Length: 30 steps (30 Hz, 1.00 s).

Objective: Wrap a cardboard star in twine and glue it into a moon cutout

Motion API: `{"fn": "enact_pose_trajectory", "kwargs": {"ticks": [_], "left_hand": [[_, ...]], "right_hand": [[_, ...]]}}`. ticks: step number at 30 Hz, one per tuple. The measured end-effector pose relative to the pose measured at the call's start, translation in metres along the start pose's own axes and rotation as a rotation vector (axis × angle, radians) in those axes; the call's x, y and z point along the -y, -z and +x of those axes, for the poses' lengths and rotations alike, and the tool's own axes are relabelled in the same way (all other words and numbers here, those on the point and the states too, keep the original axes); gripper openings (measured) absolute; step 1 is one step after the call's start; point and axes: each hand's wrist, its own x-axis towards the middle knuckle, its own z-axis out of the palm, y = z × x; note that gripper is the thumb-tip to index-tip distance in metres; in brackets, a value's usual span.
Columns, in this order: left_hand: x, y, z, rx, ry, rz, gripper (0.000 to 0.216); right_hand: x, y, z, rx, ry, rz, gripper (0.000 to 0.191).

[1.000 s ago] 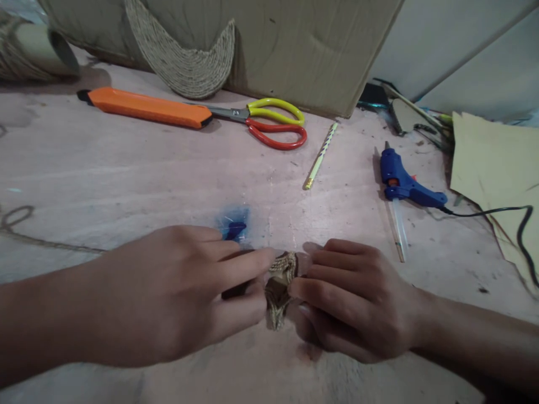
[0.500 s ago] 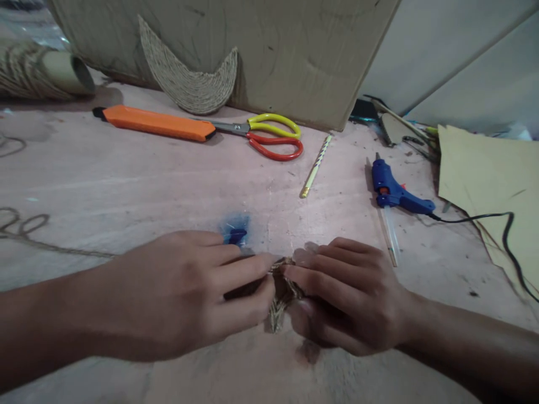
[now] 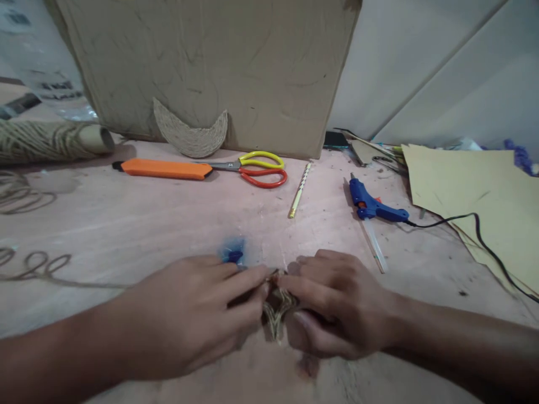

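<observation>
Head view: a small twine-wrapped piece (image 3: 275, 311) sits on the table (image 3: 126, 224) at 6 o'clock, pinched between both hands. The left hand (image 3: 189, 314) has its fingers closed on the piece's left edge, the right hand (image 3: 337, 306) closed on its right edge. Scissors (image 3: 256, 168) lie at 12 o'clock, an orange cutter (image 3: 164, 168) at 11, and a blue glue gun (image 3: 370, 205) at 2, all well apart.

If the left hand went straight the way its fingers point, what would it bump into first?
The left hand points rightward at the little twine-wrapped piece pinched between both hands. That piece comes first, touching its fingertips; the right hand seems to lie just behind it.
</observation>
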Motion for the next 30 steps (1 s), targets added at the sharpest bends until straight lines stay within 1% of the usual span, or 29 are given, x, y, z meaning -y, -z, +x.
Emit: {"fn": "enact_pose_trajectory", "kwargs": {"ticks": [2,4,5,6,7,9,10,12,14,16,19,21,23,26,28,30], "left_hand": [[0.002,-0.001,-0.002,-0.001,0.015,0.022,0.023],[0.003,0.0,-0.004,-0.011,0.021,0.031,0.035],[0.004,0.0,-0.006,-0.011,0.02,0.024,0.044],[0.004,0.0,-0.007,-0.008,0.022,0.006,0.05],[0.004,0.0,-0.009,-0.011,0.028,-0.017,0.051],[0.004,-0.002,-0.012,-0.01,0.069,-0.055,0.047],[0.004,-0.004,-0.012,-0.013,0.086,-0.056,0.049],[0.005,-0.006,-0.012,-0.027,0.092,-0.005,0.054],[0.006,-0.007,-0.01,-0.046,0.071,0.037,0.05],[0.006,-0.007,-0.007,-0.064,0.051,0.017,0.04],[0.006,-0.005,-0.004,-0.096,0.052,-0.046,0.025],[0.006,-0.003,-0.004,-0.097,0.058,-0.061,0.027],[0.006,-0.002,-0.005,-0.099,0.054,-0.07,0.031],[0.005,0.0,-0.006,-0.115,0.039,-0.092,0.033],[0.005,0.002,-0.005,-0.117,0.05,-0.113,0.028],[0.005,0.004,-0.005,-0.113,0.084,-0.13,0.023]], "right_hand": [[-0.007,0.006,-0.005,-0.051,-0.072,-0.109,0.049],[-0.023,0.022,-0.013,-0.108,-0.206,-0.326,0.05],[-0.035,0.033,-0.018,-0.139,-0.283,-0.411,0.047],[-0.048,0.047,-0.024,-0.131,-0.361,-0.466,0.046],[-0.063,0.062,-0.032,-0.133,-0.434,-0.518,0.043],[-0.092,0.092,-0.051,-0.115,-0.548,-0.597,0.029],[-0.105,0.104,-0.061,-0.092,-0.581,-0.611,0.022],[-0.127,0.12,-0.082,-0.018,-0.598,-0.582,0.022],[-0.143,0.124,-0.099,0.055,-0.568,-0.503,0.027],[-0.152,0.123,-0.109,0.072,-0.533,-0.441,0.03],[-0.154,0.117,-0.112,0.05,-0.507,-0.409,0.022],[-0.148,0.114,-0.107,0.039,-0.52,-0.43,0.02],[-0.136,0.11,-0.1,0.044,-0.549,-0.455,0.025],[-0.116,0.105,-0.084,0.041,-0.59,-0.44,0.038],[-0.101,0.102,-0.072,0.002,-0.613,-0.401,0.045],[-0.086,0.101,-0.059,-0.067,-0.661,-0.335,0.043]]}}
